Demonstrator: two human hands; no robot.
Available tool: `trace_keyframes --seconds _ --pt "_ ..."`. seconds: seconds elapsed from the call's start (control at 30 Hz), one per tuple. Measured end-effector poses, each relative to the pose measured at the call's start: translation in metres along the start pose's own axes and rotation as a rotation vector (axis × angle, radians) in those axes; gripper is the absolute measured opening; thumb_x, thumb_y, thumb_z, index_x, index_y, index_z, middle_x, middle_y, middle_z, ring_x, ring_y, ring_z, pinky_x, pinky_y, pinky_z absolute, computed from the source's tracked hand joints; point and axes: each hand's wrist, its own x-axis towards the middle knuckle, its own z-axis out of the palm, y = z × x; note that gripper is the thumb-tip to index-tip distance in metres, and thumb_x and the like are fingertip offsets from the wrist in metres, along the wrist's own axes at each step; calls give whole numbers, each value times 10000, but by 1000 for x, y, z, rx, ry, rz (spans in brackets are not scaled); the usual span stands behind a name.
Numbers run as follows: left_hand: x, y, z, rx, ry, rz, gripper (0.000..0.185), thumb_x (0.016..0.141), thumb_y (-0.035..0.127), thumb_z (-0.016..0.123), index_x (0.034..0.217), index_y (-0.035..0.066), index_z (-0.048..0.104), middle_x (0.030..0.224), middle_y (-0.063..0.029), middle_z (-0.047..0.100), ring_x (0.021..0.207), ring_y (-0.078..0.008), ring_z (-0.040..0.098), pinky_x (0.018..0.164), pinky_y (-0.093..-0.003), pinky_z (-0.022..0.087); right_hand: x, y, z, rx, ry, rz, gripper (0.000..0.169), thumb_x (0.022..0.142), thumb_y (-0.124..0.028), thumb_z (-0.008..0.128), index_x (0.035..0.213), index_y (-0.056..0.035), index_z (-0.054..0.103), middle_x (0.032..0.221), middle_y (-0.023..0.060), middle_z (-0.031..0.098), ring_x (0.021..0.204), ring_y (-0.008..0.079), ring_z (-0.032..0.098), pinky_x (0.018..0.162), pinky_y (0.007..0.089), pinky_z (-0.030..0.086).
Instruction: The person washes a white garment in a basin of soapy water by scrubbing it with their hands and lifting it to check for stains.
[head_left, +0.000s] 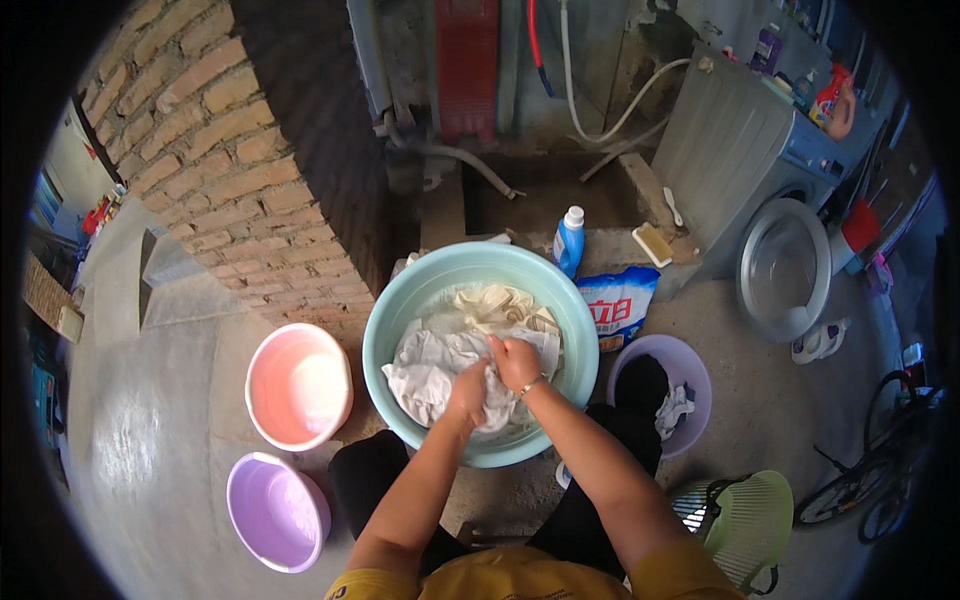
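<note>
A large pale turquoise plastic basin (581, 352) stands between my knees, with water and wet clothes in it. Bunched across its middle is a white garment (427, 375), gripped by both hands. My left hand (469, 391) holds a fold of it from the near side. Close beside it, my right hand (516, 363), with a bracelet at the wrist, pinches the same cloth. Beyond the hands, a cream garment with cords (502, 304) lies partly in cloudy water. The fingertips are partly hidden by the cloth.
Left are a pink basin (259, 386) and a purple basin (241, 517). Right are a lilac bucket of clothes (697, 405), a detergent bag (622, 304) and a green basket (765, 517). A blue bottle (570, 244) and scrubbing brush (652, 246) stand near a front-loading washer (739, 142) with its door ajar.
</note>
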Motion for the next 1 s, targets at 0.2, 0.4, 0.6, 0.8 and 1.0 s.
trace_keyframes --seconds 0.2,0.4,0.6,0.8,1.0 --pt "-2 4 -43 -404 -66 134 354 889 312 525 1095 25 538 1053 -148 604 961 -268 583 874 -381 460 -40 -6 -20 490 -295 -24 410 849 -367 606 682 7 586 594 92 562 562 128 504 550 306 417" --pt "-48 48 -37 -27 20 216 132 863 107 566 977 51 599 731 1 589 593 -94 535 535 -230 440 -51 15 -52 34 -398 15 393 809 -358 649 694 12 579 591 98 552 564 125 474 558 330 409" --pt "-61 80 -20 113 -128 454 210 845 68 599 1053 41 581 862 -26 616 714 -109 580 627 -229 480 -24 7 -100 474 -334 220 270 814 -230 639 965 -6 630 836 73 615 721 137 555 610 332 504" --pt "-105 178 42 127 -217 709 291 813 52 635 1091 1 570 879 -23 614 735 -78 555 646 -202 445 -8 -104 -185 794 -100 72 185 817 -95 565 982 -27 614 905 21 593 773 102 557 615 293 538" --pt "-127 206 71 166 -269 690 309 817 16 609 1121 0 555 903 -28 615 771 -91 580 681 -211 465 -16 -130 -201 556 162 -145 165 764 -141 615 841 5 615 724 66 619 699 124 575 614 278 477"
